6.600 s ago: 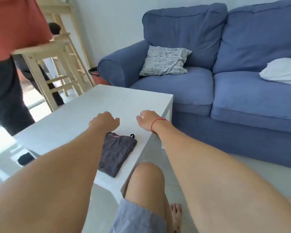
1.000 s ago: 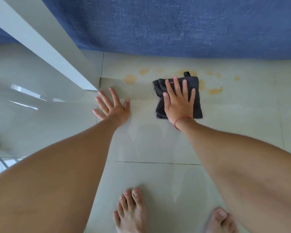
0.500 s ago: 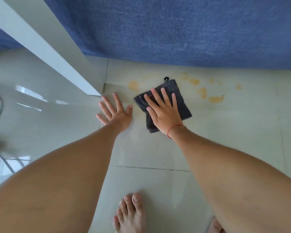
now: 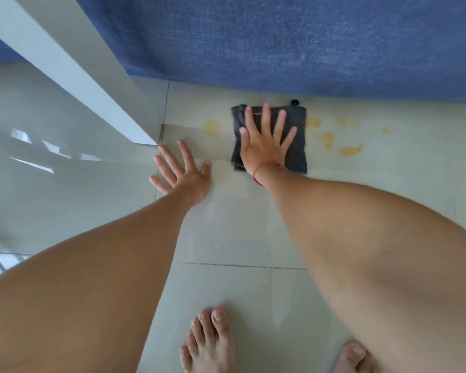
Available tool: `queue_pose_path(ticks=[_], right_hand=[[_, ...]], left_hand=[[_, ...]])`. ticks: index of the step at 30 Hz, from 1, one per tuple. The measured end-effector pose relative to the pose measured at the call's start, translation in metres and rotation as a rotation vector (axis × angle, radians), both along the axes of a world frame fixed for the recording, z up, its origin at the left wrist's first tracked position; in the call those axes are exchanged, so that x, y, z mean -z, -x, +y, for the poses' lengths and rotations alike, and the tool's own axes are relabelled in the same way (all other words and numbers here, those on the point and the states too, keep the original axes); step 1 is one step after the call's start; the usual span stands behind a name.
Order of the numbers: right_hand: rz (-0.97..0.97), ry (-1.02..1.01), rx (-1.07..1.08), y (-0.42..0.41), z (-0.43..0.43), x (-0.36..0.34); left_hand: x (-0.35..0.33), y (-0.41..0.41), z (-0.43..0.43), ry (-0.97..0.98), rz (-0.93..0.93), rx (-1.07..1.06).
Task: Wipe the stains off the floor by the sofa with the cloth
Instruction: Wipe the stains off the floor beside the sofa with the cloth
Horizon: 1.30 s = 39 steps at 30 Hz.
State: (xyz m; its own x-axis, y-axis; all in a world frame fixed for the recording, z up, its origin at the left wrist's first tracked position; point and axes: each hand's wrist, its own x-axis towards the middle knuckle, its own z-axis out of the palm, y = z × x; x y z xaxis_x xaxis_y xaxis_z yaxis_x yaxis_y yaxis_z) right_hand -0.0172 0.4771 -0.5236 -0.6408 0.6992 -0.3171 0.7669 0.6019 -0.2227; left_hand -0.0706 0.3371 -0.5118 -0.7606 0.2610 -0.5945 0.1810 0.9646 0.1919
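Observation:
A dark grey folded cloth (image 4: 298, 154) lies flat on the pale tiled floor, just in front of the blue sofa base (image 4: 280, 41). My right hand (image 4: 264, 146) presses on it, palm down and fingers spread. Yellowish stains show on the tiles: one to the left of the cloth (image 4: 212, 127) and several to its right (image 4: 349, 149). My left hand (image 4: 180, 173) rests flat on the bare floor to the left of the cloth, fingers apart, holding nothing.
A white table leg (image 4: 73, 68) comes down to the floor just left of my left hand. My bare feet (image 4: 210, 340) stand on the tiles at the bottom. The sofa front closes off the far side.
The cloth, on the table earlier, is now on the floor. In the last half second my right hand slid it right and toward the sofa, turning it square. My left hand stayed planted.

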Motion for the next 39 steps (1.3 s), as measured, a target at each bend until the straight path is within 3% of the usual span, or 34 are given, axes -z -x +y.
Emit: queue_pose_path(ticks=[5,13,18,24,33,39], right_hand=[[0.021,0.027,-0.296,0.027,-0.01,-0.004],[0.051,-0.068,-0.573,-0.041,-0.005,0.002],[0.033,-0.089,-0.347,-0.067,0.021,0.002],[0.012,-0.048,-0.003,-0.012,-0.002,0.003],[0.069,-0.046,-0.245,-0.027,-0.029,0.003],[0.07,-0.047,-0.248,-0.068,-0.033,0.002]], left_hand=[[-0.001,0.002,0.001,0.008,-0.028,-0.003],[-0.002,0.002,0.0,0.002,-0.033,0.001],[-0.004,0.001,0.001,0.004,-0.034,0.012],[-0.001,0.001,0.002,0.002,-0.018,-0.002],[-0.002,-0.001,0.001,-0.049,-0.013,-0.039],[-0.002,-0.007,-0.018,-0.128,0.285,-0.157]])
